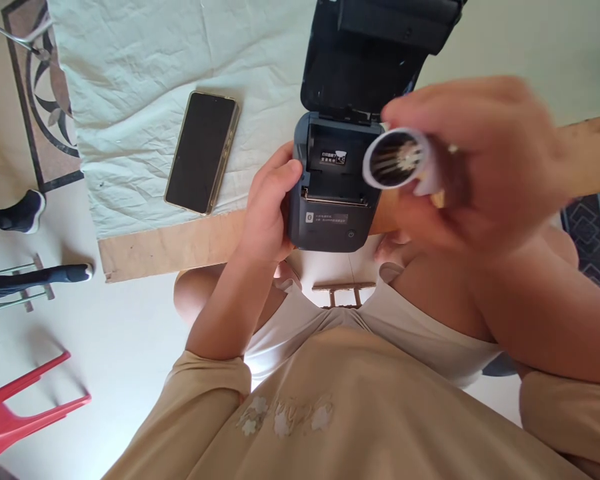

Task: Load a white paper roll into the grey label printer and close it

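Left hand (267,207) wrapped partway round the printer (325,233), thumb at its side, presumably to steady it without covering the bay (330,175); printer was over the table's edge (170,248), lid (357,77) swung back, exposing the bay; right hand (495,153), blurred, curled round a white roll (400,160) beside it, hollow end showing; phone (200,153) lay apart on cloth (125,93).

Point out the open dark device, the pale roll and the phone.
Dark device (335,179): head view, inside its open compartment.
Pale roll (401,160): head view, inside its hollow end.
Phone (201,153): head view, middle of its dark screen.
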Motion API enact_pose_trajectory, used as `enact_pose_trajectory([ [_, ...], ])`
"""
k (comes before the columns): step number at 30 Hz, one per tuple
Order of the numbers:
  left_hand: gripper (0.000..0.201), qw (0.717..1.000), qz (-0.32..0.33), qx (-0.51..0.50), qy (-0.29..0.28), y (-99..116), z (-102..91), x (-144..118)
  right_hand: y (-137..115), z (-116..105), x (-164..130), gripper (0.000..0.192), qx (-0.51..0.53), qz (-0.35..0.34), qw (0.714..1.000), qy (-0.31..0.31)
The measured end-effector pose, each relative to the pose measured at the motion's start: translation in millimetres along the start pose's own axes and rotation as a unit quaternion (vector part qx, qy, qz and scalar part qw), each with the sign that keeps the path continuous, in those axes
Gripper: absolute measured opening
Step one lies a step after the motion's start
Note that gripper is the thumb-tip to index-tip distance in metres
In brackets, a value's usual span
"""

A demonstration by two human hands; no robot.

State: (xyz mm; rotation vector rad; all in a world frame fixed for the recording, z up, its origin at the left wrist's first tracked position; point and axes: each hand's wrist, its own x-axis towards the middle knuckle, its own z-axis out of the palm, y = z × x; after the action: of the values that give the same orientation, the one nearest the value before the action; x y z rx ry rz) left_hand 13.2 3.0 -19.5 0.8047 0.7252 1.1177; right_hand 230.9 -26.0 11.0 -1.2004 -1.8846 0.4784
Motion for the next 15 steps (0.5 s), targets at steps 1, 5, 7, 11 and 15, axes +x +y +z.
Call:
enact_pose_trajectory([
  [1,0.049,1.000,0.000,0.010,-0.003,1,-0.3,0,-5,5,2,0.044,-0.027,-0.073,0.996,0.034],
  [5,0.055,0.999,-0.015,0.041,-0.005,3,-1.1,-1,-15,10,10,0.057,-0.130,-0.144,0.980,0.051],
  [7,0.050,0.999,-0.021,0.035,0.004,5,0.4,-2,-16,7,13,0.058,-0.152,-0.092,0.984,0.015],
  [11,0.045,1.000,-0.022,0.013,0.015,7,4.4,-5,-11,4,15,0.036,-0.180,-0.074,0.981,0.007],
  [15,0.045,1.000,-0.018,-0.014,0.004,8,4.5,-6,-5,10,13,0.020,-0.149,-0.128,0.980,0.035],
])
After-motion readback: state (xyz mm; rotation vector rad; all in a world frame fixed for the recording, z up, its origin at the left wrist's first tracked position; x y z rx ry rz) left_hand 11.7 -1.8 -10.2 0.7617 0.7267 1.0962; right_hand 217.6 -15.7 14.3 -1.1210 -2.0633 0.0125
